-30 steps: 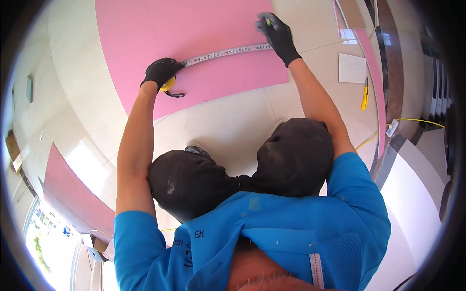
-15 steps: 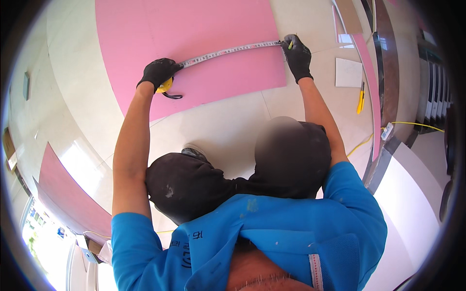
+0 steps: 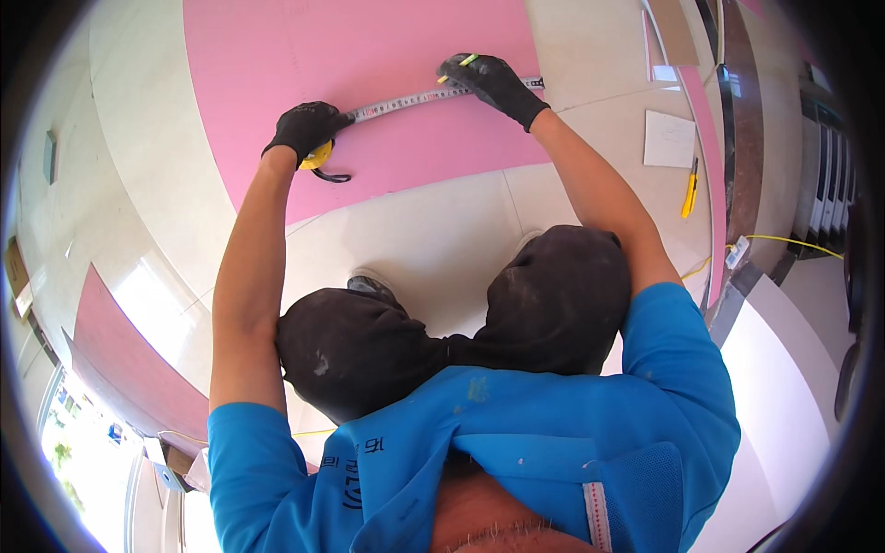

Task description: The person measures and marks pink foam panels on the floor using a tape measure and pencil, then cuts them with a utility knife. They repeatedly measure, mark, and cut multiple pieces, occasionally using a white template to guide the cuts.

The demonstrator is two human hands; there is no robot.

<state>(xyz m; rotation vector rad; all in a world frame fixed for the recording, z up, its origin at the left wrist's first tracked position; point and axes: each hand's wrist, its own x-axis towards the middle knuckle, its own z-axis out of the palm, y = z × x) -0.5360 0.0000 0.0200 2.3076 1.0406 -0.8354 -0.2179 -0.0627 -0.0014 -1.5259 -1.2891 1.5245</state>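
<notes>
A large pink board [image 3: 359, 46] lies on the floor in front of me. My left hand [image 3: 306, 129], in a black glove, is closed on a yellow tape measure [image 3: 316, 158] by the board's left part; a black strap hangs from its case. The drawn-out blade [image 3: 396, 105] runs across the board, its end at the right edge. My right hand [image 3: 498, 88], gloved the same way, is closed on a slim yellow-green pencil [image 3: 457, 69]. That hand is over the blade and hides part of it.
Right of the board lie a white square sheet [image 3: 668, 139] with faint marks, a yellow utility knife [image 3: 690, 192] and a long pink strip [image 3: 708, 175]. A yellow cable [image 3: 784, 239] runs past a white socket block [image 3: 737, 252]. Another pink panel [image 3: 129, 350] stands at the left.
My right hand has let go of the blade's end and moved left over the board, carrying the pencil. The left hand stays in nearly the same place with the tape measure.
</notes>
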